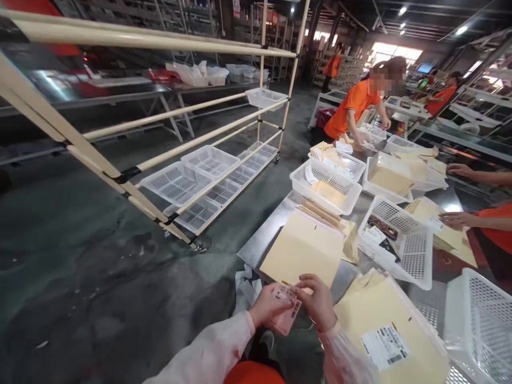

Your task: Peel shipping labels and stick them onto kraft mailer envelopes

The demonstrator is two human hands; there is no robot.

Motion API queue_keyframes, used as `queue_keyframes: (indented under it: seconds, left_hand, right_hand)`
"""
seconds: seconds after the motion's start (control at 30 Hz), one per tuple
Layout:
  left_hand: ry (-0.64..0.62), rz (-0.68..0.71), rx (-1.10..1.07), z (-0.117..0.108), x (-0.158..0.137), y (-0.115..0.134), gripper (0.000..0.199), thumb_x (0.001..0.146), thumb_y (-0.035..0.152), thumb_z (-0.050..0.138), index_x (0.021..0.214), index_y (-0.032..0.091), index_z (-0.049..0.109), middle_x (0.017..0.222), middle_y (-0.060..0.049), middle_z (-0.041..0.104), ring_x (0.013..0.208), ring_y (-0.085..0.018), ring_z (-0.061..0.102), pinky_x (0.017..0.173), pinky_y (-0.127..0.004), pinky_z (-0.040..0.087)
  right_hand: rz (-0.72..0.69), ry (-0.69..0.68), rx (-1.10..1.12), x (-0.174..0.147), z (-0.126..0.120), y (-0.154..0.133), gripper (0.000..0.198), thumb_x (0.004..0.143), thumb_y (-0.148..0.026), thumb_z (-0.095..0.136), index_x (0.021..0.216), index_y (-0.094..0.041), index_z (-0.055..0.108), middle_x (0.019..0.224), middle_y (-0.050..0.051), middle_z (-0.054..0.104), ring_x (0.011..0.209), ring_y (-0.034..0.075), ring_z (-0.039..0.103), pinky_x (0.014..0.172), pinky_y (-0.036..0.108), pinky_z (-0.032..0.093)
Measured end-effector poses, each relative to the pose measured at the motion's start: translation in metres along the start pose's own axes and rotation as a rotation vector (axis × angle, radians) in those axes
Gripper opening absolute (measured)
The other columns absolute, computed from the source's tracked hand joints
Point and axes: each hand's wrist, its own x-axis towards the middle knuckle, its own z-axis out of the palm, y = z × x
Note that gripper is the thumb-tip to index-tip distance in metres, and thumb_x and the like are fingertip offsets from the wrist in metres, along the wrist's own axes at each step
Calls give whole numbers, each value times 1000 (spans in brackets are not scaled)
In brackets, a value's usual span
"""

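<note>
My left hand is closed around a small flat pink packet with a white printed label on it. The fingers of my right hand pinch the upper edge of the same packet, by the label. Just beyond my hands, a stack of tan padded envelopes lies on the metal table. To the right of my right hand is another pile of tan envelopes, the top one bearing a white shipping label. What is inside the packet cannot be made out.
White perforated baskets hold envelopes and packets: one basket at right, another at the back. A co-worker's hands handle envelopes across the table. A wheeled tube rack with baskets stands at left. A person in orange bends over the far end.
</note>
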Motion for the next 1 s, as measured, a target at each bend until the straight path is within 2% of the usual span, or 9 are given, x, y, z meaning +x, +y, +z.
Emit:
queue_keyframes:
  seconds: [0.17,0.27,0.4,0.47,0.53,0.7,0.8,0.9,1.0]
  left_hand:
    - [-95,-179,25,-29,14,-40,52,38,36,90,82,11,76,80,-9,73,79,-27,64,79,-38,48]
    - [-80,-257,43,-49,3,-64,52,34,39,90,75,12,75,72,-7,71,73,-25,63,78,-40,48]
    - [-55,-322,72,-78,-26,-81,55,27,43,90,69,12,75,69,-6,70,68,-24,62,76,-40,48]
    - [-50,-338,102,-91,-40,-83,55,28,45,90,71,13,77,71,-7,71,68,-23,62,74,-38,48]
    - [-43,-352,136,-101,-50,-81,53,31,49,90,70,15,77,69,-6,71,64,-22,61,67,-36,48]
    - [-33,-346,197,-110,-58,-67,59,29,55,89,68,13,77,66,-6,70,59,-19,59,59,-32,49]
    - [-62,-359,182,-107,-61,-53,62,32,57,90,71,11,77,65,-8,71,58,-21,62,59,-35,53]
    - [-72,-365,166,-103,-63,-40,61,35,56,90,76,11,77,71,-10,73,62,-25,66,61,-38,56]
    - [-85,-357,191,-96,-62,-32,59,38,54,91,75,10,77,72,-12,74,64,-25,68,65,-40,58]
  right_hand:
    - [-47,380,-263,73,-5,29,19,66,-41,75,63,-22,74,105,10,67,99,29,57,92,45,43]
    - [-21,486,-385,106,-3,41,25,67,-45,74,70,-20,74,117,12,64,107,31,53,98,49,37]
    - [116,669,-541,105,-2,49,87,57,-62,77,126,-13,57,141,24,46,122,42,42,97,58,34]
    - [307,735,-531,94,-4,53,105,49,-69,79,131,-9,50,136,30,47,118,47,44,90,61,38]
    - [394,722,-425,85,-4,55,96,49,-70,77,121,-10,55,127,30,54,113,47,49,87,60,41]
    - [223,857,-210,84,-4,49,60,69,-59,62,106,-12,57,118,24,60,113,38,54,94,49,42]
    - [266,967,-149,70,-38,55,54,77,-60,51,106,-13,55,96,16,66,89,29,62,80,40,49]
    - [356,1141,-139,21,-108,85,58,72,-61,57,107,-14,54,94,13,65,83,26,62,74,37,50]
    - [561,1090,-234,-42,-181,120,44,67,-52,64,93,-16,60,84,12,66,76,27,63,70,40,50]
